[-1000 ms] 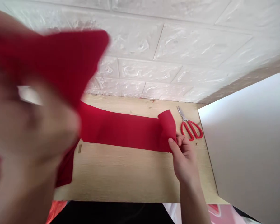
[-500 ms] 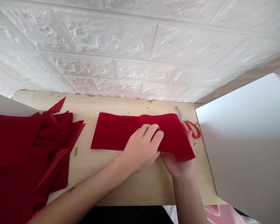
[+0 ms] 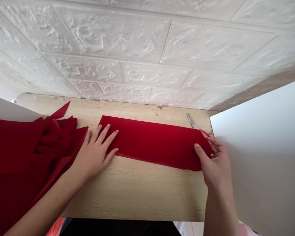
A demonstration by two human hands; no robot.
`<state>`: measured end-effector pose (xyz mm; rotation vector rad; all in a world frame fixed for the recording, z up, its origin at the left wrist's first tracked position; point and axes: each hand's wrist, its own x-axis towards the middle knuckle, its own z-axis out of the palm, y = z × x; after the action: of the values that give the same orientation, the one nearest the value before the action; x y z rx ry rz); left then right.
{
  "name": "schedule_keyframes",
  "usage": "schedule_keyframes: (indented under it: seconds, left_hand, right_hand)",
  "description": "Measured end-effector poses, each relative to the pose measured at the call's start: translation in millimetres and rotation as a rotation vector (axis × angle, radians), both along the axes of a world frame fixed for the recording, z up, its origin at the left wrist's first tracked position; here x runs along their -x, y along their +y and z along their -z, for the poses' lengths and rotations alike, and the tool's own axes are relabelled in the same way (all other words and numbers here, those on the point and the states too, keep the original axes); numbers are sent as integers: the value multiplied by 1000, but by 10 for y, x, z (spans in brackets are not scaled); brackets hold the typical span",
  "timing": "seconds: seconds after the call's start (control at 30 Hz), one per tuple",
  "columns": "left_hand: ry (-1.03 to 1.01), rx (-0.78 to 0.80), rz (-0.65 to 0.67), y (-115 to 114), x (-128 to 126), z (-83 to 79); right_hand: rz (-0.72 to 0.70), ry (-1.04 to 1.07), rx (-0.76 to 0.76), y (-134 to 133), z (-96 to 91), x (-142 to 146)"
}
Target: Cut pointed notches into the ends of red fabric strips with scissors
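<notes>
A long strip of red fabric (image 3: 152, 141) lies flat across the pale wooden table (image 3: 137, 190). My left hand (image 3: 95, 150) rests on its left end with the fingers spread. At the right end, my right hand (image 3: 215, 157) pinches the strip, thumb on top and fingers curled behind the edge. Just behind that end lies a pair of scissors (image 3: 193, 122) with red handles, partly covered by the fabric and my fingers.
On the left, a heap of red fabric pieces (image 3: 14, 150) reaches close to my left forearm. A white panel (image 3: 260, 150) stands along the right side. The white brick-patterned wall (image 3: 118, 39) closes off the back.
My left hand has moved left from the middle of the fabric to its left end and spread out. My right hand has shifted right, and the strip now lies straighter and flatter.
</notes>
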<state>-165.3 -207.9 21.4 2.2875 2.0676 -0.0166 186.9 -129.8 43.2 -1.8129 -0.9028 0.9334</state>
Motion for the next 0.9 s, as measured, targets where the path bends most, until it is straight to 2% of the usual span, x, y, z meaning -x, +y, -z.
schedule_keyframes:
  seconds: [0.07, 0.13, 0.27, 0.33, 0.43, 0.53, 0.63, 0.7, 0.8, 0.9]
  left_hand:
    - [-30, 22, -27, -9, 123, 12]
    - [-54, 41, -56, 4, 222, -24]
    - [-149, 131, -168, 96, 296, -247]
    - [-260, 101, -276, 163, 290, -385]
    - [-362, -36, -480, 279, 285, -528]
    - [-430, 33, -648, 391, 292, -578]
    - [-589, 163, -769, 467, 274, -604]
    - [-732, 183, -833, 487, 254, -653]
    - [-808, 86, -862, 486, 287, -799]
    - [-696, -2, -900, 501, 476, -956]
  right_hand:
    - [-73, 0, -3, 13, 28, -23]
    - [-85, -8, -49, 23, 60, -10]
    - [-5, 28, -131, 16, 94, 38]
    - [29, 58, -117, -3, 96, 44]
    - [69, 92, -61, -34, 94, 38]
    - [106, 121, -2, -44, 92, 26]
    - [41, 57, 43, -30, 96, 11]
    - [-28, -23, 39, -15, 108, 0]
    - [-110, -50, 34, 20, 138, 6]
    - [-164, -76, 3, 77, 163, 71]
